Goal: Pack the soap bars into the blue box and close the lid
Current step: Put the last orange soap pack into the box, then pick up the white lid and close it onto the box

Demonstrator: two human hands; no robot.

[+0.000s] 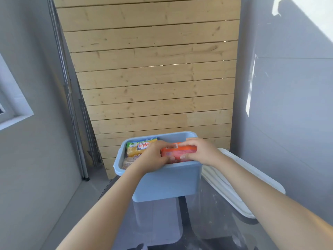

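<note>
Reaching forward over the dark glossy glass surface point(203, 213), two bare forearms are meeting above the light-blue rectangular plastic box point(167, 181), the landmark for everything else. That box is sitting open on the surface, its lid off. At the box's near rim, the left hand point(153, 157) and the right hand point(201, 152) are sharing one orange plastic-wrapped soap bar point(177, 153): the left grip is curling its fingers round the bar's left end, and the right grip is pinching the right end between thumb below and fingers above. This bar is lying level in the right half of the box's opening, partly sunk below the rim. Inside the box to the left, a tan wrapped soap bar point(128, 162) is lying low beside the left wrist, and a yellow-and-green wrapped soap bar point(138, 147) is resting farther back against the far-left corner. Just right of the box, the white oblong plastic lid point(252, 179) is lying on the surface, close against the box's side. Beyond the box, a pale wooden slatted wall point(153, 78) is rising.
</note>
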